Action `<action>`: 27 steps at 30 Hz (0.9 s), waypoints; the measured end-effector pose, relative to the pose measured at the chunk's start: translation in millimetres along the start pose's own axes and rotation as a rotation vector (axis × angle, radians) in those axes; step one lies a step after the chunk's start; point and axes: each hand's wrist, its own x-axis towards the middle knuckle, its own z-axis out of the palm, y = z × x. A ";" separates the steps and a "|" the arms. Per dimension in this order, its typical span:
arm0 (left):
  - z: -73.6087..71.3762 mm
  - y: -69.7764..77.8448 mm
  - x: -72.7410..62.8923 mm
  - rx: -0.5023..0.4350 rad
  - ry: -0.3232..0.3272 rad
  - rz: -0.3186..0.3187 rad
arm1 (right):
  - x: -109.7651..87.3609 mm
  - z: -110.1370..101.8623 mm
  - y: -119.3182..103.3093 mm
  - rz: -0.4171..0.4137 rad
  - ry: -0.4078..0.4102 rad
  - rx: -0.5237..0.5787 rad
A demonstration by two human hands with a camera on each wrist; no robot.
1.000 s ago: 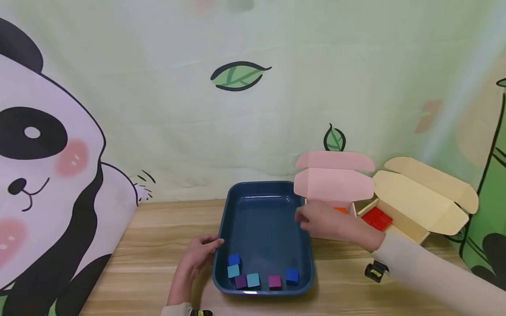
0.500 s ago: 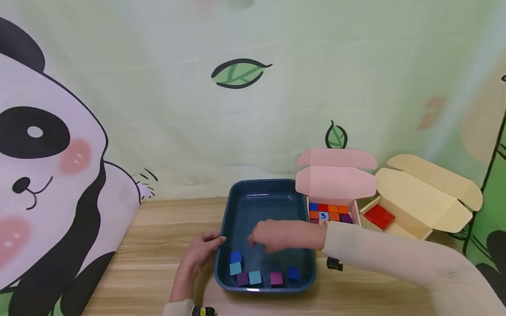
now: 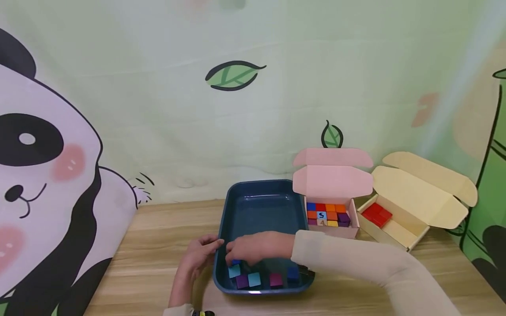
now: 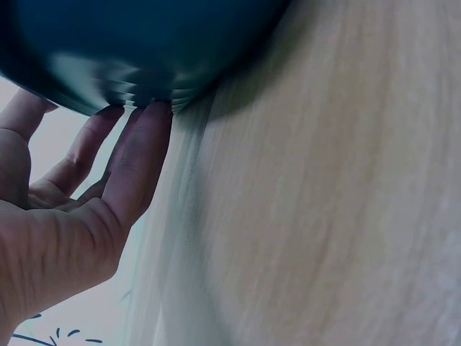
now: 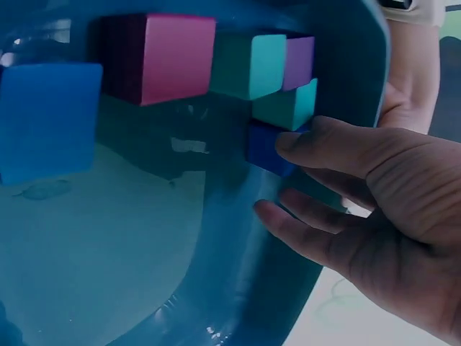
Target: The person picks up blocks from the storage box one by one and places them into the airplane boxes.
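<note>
A dark blue tray lies on the table. My left hand holds its left rim, thumb over the edge and fingers against the outer wall, as the left wrist view shows. Inside the tray, my right hand reaches to a blue cube. The right thumb overlaps that cube; two other fingers extend below it, apart from it. Beside it are a light-blue cube, a purple cube and another light-blue cube. A magenta cube and a second blue cube sit farther right.
Right of the tray stands an open pink box with several coloured cubes in rows, some bearing figures. Beyond it, an open cream box has red blocks in one corner. A panda-printed cloth hangs behind the wooden table.
My right hand has moved left and down from the pink box across the tray to the blue cube at the left. My left hand has stayed at the rim.
</note>
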 end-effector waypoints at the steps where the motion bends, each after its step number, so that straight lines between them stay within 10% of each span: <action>1: -0.5 0.2 -0.4 -0.001 0.000 -0.001 | 2.8 1.5 0.9 0.001 0.004 -0.009; 17: 0.5 -2.9 1.1 -0.010 -0.003 0.033 | 24.7 36.8 27.8 0.006 -0.054 -0.036; 27: 1.5 -2.1 0.7 0.003 0.009 0.021 | -11.7 10.6 27.6 0.055 -0.028 0.049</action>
